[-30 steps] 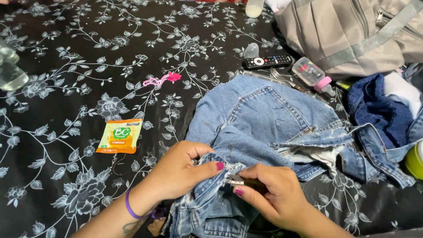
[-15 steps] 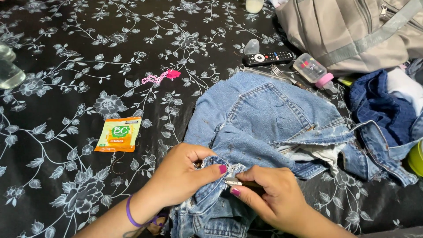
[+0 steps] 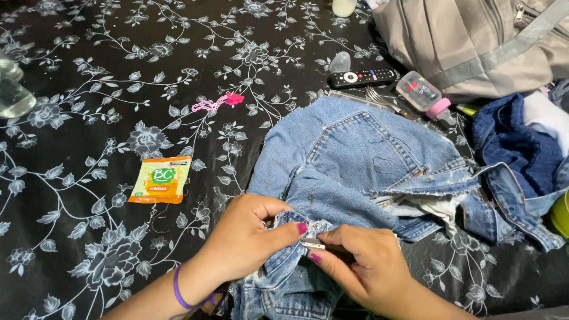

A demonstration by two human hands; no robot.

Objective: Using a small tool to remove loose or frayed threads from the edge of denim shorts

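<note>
Jeans (image 3: 361, 160), faded blue denim with a frayed edge, lie crumpled on a black floral cloth (image 3: 89, 106). Left hand (image 3: 249, 240) pinches a denim fold; right hand (image 3: 361, 266) grips a small metal blade (image 3: 312, 243) against it. An orange sachet (image 3: 160, 181) lies well left, a remote (image 3: 363, 77) beyond.

- The jeans (image 3: 361, 160) lie on the bedspread (image 3: 89, 77), just beyond my left hand (image 3: 249, 237) and right hand (image 3: 361, 266).
- The sachet (image 3: 160, 180) lies at nine o'clock from the jeans.
- The remote (image 3: 363, 77) and fork (image 3: 382, 99) lie at twelve o'clock.
- The bag (image 3: 474, 41) is at one o'clock.
</note>
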